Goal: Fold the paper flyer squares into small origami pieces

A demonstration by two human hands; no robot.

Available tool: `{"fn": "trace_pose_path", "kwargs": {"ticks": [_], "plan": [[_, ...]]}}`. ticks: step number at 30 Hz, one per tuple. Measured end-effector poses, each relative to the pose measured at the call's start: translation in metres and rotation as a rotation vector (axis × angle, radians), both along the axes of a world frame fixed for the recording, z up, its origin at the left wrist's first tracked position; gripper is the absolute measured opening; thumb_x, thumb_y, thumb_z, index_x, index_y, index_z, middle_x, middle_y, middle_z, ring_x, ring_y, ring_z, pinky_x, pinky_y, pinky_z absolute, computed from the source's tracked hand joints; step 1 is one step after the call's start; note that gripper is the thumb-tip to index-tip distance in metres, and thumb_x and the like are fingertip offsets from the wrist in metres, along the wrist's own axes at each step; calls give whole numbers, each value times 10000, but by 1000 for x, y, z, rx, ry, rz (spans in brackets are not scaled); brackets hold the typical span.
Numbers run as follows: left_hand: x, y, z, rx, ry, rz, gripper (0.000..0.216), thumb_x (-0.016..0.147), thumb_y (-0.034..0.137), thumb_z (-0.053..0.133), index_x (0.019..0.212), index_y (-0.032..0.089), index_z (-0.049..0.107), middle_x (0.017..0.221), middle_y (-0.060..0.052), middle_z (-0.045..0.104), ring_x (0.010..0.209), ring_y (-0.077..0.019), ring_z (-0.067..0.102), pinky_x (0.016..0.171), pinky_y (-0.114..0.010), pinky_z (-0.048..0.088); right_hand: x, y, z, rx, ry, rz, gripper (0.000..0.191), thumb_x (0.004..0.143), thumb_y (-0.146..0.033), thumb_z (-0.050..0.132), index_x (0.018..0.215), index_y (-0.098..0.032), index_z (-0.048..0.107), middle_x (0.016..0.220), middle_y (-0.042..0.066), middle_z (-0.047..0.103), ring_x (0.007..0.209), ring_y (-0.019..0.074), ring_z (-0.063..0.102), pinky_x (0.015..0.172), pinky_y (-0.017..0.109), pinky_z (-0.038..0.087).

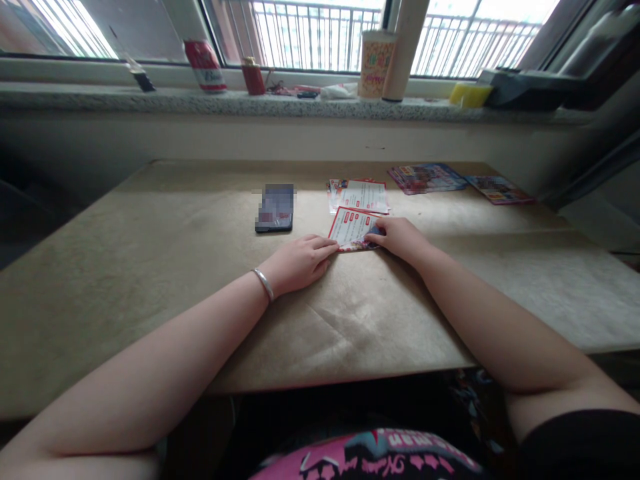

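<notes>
A printed card [350, 230] with a red border, white text panel and coloured picture strip lies on the table in front of me. My left hand [303, 261], a silver bangle at its wrist, lies flat with outstretched fingers; the fingertips touch the card's lower left corner. At the other end, my right hand [401, 240] is closed on the card's right edge, thumb and fingers together. Just beyond is a loose pile of similar cards [364, 195], partly covered by the card's top edge. A dark phone [277, 208], its screen blurred out, lies left of the cards.
Farther right on the table [150, 267] lie a fanned stack of colourful cards [427, 178] and another small stack [500, 189]. The stone windowsill [310, 109] behind holds a drink can [205, 65], a red bottle [253, 77], a patterned cup [376, 65] and a yellow block [470, 95].
</notes>
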State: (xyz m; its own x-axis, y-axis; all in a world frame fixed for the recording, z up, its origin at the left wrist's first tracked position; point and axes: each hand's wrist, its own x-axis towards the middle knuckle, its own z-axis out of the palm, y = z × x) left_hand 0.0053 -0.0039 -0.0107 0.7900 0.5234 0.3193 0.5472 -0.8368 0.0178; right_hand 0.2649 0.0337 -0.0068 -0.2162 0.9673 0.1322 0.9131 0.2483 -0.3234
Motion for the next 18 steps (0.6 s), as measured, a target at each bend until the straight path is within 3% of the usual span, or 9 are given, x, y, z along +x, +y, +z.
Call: {"fn": "trace_pose_path", "kwargs": {"ticks": [7, 9, 11, 14, 18], "plan": [[0, -1, 3, -80, -28, -13, 393, 927, 190, 456, 1303, 129, 552, 1251, -125, 640, 1151, -224, 595, 1015, -404, 500, 7, -2, 0, -15, -34, -2, 211, 806, -400, 654, 758, -195, 648, 751, 53, 664, 646, 167, 537, 565, 295, 344], [0, -2, 4, -87, -17, -15, 393, 937, 210, 451, 1308, 127, 550, 1279, -127, 624, 1179, -228, 578, 1035, -408, 484, 7, -7, 3, 55, -19, 18, 209, 814, -385, 639, 916, -206, 674, 880, 63, 695, 725, 188, 573, 622, 309, 392], [-1, -2, 5, -87, 5, -17, 406, 941, 242, 465, 1322, 121, 542, 1307, -130, 605, 1204, -240, 559, 1053, -414, 467, 3, -14, 8, 211, -26, 108, 248, 840, -332, 604, 1047, -214, 670, 1052, 79, 690, 902, 217, 588, 788, 346, 426], [-1, -1, 5, -92, 29, -35, 434, 939, 270, 492, 1351, 135, 519, 1336, -119, 586, 1232, -244, 535, 1074, -413, 447, -9, -24, 15, 374, -120, 277, 230, 896, -369, 535, 990, -246, 706, 1145, 57, 680, 1136, 264, 505, 1021, 424, 307], [-2, -1, 5, -102, 50, -35, 439, 949, 288, 485, 1366, 153, 510, 1356, -113, 571, 1253, -241, 515, 1087, -413, 429, -24, -28, 15, 326, -246, 362, 307, 932, -410, 470, 888, -230, 714, 965, 65, 715, 1020, 248, 543, 1051, 418, 256]]}}
